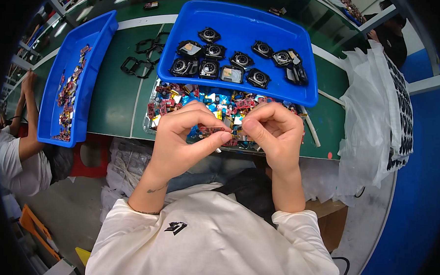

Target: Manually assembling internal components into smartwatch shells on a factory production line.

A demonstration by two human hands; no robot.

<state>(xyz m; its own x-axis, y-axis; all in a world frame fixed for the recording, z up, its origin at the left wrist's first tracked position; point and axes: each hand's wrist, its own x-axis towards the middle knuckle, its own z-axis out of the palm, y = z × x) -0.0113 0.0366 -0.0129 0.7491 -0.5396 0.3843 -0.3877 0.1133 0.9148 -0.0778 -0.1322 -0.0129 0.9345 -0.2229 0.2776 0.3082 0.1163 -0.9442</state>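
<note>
My left hand (180,138) pinches a small red circuit board (210,130) between thumb and forefinger. Close beside it, my right hand (281,137) is closed in a pinch at the board's right side; what its fingertips grip is too small to make out. Under and beyond both hands lies a clear tray (148,120) heaped with small red circuit boards and blue, yellow and silver parts. Behind that, a large blue tray (244,20) overhangs the heap and holds several black watch cases (209,68) with round backs.
At the left, a long blue tray (98,58) holds more small boards (69,106). Black frames (137,67) lie on the green table (111,103). White sheeting (363,109) and a stack of black parts (398,106) stand at the right. Other people sit at the left and far right.
</note>
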